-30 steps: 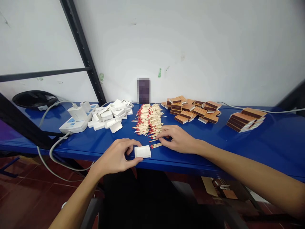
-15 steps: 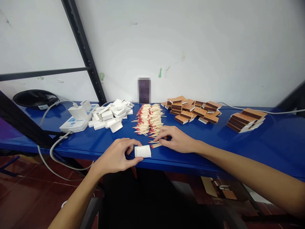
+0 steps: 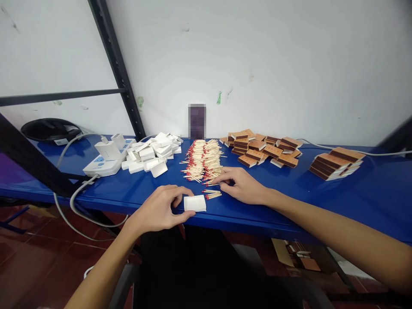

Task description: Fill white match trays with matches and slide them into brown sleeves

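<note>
Left hand, lower centre: thumb and fingers pinched on the left edge of the small white cardboard tray, flat at the near edge of the blue table. A few loose red-tipped matches lie just right of it. Right hand: fingers half-curled, tips on matches; grip unclear. Best to pin the tray and align the heads.

Around: white power strip and heap of white trays upper left; big match pile crowds the reach; brown sleeves right.
</note>
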Demonstrator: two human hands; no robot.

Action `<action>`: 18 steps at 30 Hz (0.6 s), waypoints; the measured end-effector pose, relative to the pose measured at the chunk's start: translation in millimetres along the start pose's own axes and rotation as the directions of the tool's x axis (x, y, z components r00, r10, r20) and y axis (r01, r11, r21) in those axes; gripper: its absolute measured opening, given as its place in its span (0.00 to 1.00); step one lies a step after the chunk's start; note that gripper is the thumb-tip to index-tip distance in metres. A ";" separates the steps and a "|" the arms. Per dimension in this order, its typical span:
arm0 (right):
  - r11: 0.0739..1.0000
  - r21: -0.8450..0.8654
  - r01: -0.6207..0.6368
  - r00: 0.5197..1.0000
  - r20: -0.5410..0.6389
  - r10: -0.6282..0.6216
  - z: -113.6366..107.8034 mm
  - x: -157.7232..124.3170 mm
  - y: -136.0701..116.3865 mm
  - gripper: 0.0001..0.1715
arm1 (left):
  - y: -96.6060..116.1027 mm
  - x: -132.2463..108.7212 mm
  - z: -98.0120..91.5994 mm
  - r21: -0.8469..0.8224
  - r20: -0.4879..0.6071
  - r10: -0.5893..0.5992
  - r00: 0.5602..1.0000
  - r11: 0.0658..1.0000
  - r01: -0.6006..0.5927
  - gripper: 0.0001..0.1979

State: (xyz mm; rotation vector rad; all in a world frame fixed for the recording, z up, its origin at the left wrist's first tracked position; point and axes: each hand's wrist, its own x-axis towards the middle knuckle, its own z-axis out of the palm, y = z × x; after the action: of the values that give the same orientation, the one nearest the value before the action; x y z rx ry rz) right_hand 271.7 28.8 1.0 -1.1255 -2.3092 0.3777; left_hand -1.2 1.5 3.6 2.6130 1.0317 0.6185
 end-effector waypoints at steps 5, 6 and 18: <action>0.981 0.166 -0.099 0.995 0.027 0.096 -2.5 1.4 -0.5 0.17 | 0.0 0.3 0.3 0.012 0.000 0.002 1.000 1.000 -0.002 0.16; 0.978 0.176 -0.114 0.993 0.020 0.112 -2.2 1.6 0.4 0.17 | 0.2 0.3 0.1 0.016 0.002 0.000 1.000 1.000 0.000 0.16; 0.999 -0.001 0.037 0.999 0.000 -0.037 3.7 1.3 1.0 0.17 | 0.6 0.5 1.2 -0.013 -0.023 0.005 1.000 1.000 -0.005 0.16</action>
State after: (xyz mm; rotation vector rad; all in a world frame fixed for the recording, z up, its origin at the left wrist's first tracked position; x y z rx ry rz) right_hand 269.5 30.4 -2.1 -1.0820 -2.3271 0.3625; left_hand 0.1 1.3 2.9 2.6041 1.0253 0.6553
